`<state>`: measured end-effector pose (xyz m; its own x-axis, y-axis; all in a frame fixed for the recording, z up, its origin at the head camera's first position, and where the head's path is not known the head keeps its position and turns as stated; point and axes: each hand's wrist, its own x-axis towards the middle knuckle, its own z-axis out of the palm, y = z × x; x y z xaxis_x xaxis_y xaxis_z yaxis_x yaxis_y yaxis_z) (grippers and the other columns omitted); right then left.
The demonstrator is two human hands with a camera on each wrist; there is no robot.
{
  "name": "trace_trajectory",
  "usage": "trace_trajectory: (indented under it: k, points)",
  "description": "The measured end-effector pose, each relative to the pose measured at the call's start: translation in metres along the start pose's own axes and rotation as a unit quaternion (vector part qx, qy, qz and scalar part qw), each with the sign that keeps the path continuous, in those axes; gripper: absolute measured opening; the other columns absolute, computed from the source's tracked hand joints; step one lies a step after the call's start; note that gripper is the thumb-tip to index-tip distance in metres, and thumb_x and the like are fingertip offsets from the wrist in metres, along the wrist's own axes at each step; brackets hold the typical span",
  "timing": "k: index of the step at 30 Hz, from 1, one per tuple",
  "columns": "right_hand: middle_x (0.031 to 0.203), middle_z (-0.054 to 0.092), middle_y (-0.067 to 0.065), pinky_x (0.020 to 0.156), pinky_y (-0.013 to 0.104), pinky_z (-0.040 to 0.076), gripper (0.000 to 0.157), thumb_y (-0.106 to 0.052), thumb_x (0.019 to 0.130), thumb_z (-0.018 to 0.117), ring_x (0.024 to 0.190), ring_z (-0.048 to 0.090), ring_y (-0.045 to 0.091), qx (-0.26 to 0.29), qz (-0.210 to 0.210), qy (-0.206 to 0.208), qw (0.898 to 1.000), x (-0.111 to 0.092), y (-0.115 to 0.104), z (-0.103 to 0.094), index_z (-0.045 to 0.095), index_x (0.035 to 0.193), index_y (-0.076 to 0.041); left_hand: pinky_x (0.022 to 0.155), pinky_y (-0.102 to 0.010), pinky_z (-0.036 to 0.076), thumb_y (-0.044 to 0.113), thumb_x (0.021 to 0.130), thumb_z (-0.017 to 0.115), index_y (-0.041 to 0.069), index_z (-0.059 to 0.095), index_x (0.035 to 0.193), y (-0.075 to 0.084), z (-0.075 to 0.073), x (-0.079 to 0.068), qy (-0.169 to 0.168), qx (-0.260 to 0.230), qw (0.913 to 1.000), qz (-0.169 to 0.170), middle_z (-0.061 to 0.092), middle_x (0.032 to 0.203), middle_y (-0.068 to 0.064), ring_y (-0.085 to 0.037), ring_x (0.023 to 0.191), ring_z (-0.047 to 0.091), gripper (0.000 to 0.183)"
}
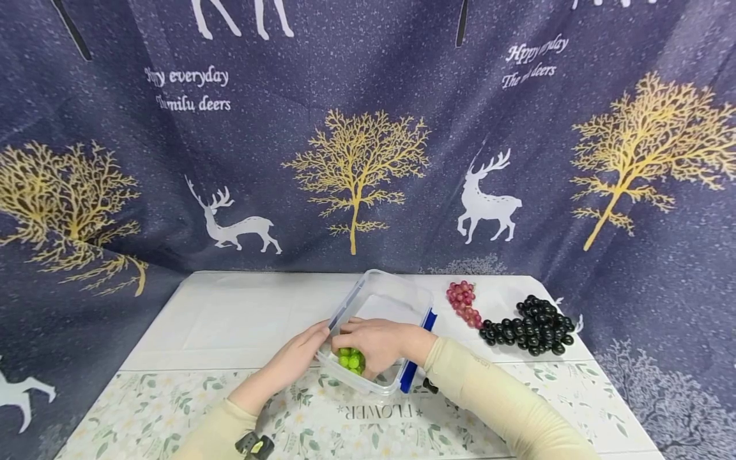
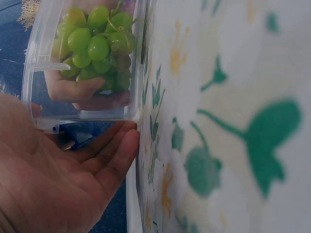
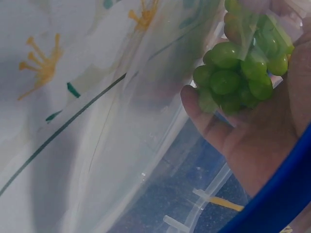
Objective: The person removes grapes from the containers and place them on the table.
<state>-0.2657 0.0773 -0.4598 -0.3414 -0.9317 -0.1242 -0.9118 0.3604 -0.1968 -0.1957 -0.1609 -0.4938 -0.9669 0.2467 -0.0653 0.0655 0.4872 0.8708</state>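
A clear plastic box (image 1: 411, 295) with blue clasps stands near the middle of the table. My right hand (image 1: 374, 342) reaches down inside it and grips a bunch of green grapes (image 1: 351, 360). Through the wall in the left wrist view, the green grapes (image 2: 90, 43) show a thin stem on one side, with fingers curled about them. My left hand (image 1: 300, 352) rests against the box's left side. Its fingers (image 2: 109, 155) lie extended beside the box in the left wrist view. From the right wrist, the thumb and palm of my right hand (image 3: 257, 141) cup the bunch.
To the right of the box lie a bunch of red grapes (image 1: 462, 300) and a larger bunch of black grapes (image 1: 531, 329). A floral cloth (image 1: 322, 425) covers the near part of the white table (image 1: 247, 313). Behind hangs a dark blue curtain (image 1: 368, 83) with deer and trees.
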Motion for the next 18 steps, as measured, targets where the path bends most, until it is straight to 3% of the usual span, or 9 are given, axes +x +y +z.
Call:
trace_trajectory:
  k: [7, 18]
  points:
    - [0.119, 0.057, -0.014, 0.091, 0.018, 0.050, 0.070, -0.024, 0.072, 0.106, 0.107, 0.051, 0.004, 0.005, 0.011, 0.000, 1.000, -0.0016, 0.0021, 0.0006, 0.062, 0.126, -0.034, 0.129, -0.071, 0.031, 0.056, 0.121, 0.032, 0.019, 0.046, 0.172, 0.0006, -0.0001, 0.0000, 0.000, 0.001, 1.0000, 0.000, 0.050, 0.171, -0.011, -0.042, 0.161, 0.041, 0.064]
    - [0.118, 0.057, -0.014, 0.090, 0.019, 0.051, 0.068, -0.022, 0.073, 0.102, 0.108, 0.053, 0.004, 0.018, 0.017, 0.002, 1.000, -0.0040, 0.0037, -0.0040, 0.063, 0.127, -0.034, 0.126, -0.070, 0.037, 0.056, 0.121, 0.032, 0.018, 0.046, 0.172, 0.0007, 0.0001, 0.0001, -0.002, -0.007, 1.0000, -0.002, 0.051, 0.169, -0.012, -0.042, 0.154, 0.050, 0.065]
